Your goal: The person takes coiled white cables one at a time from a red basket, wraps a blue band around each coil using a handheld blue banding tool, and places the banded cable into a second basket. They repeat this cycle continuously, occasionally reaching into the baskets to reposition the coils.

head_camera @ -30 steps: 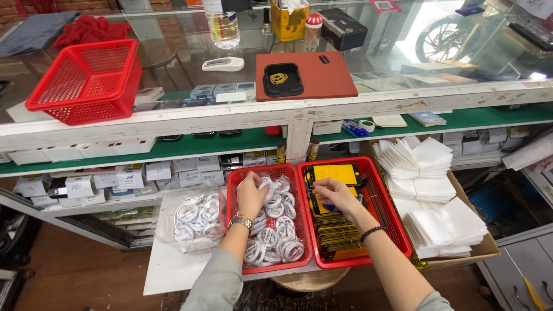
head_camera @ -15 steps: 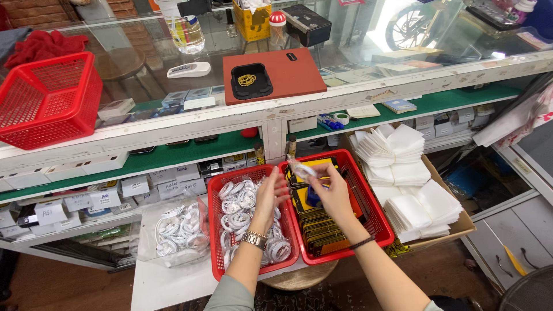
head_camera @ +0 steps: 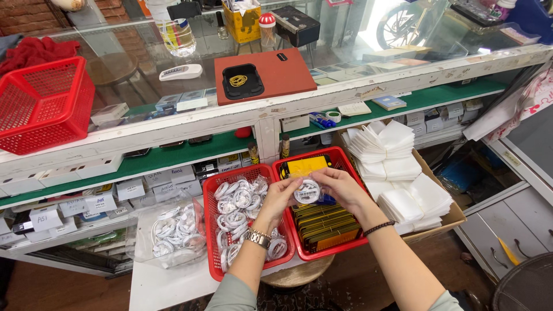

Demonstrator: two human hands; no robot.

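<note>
Both hands grip one coil packet point(head_camera: 307, 191): left hand point(head_camera: 280, 198) pinches its left edge, right hand point(head_camera: 341, 187) its right. The packet is held above the shared rims of the left tray point(head_camera: 214, 230) and right tray point(head_camera: 345, 245). A shelf edge point(head_camera: 173, 151) bounds the space behind, and a box point(head_camera: 443, 216) bounds it on the right.

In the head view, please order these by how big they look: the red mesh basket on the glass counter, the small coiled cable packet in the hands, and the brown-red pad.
1. Red mesh basket
2. Brown-red pad
3. Coiled cable packet, though nearest the camera
</note>
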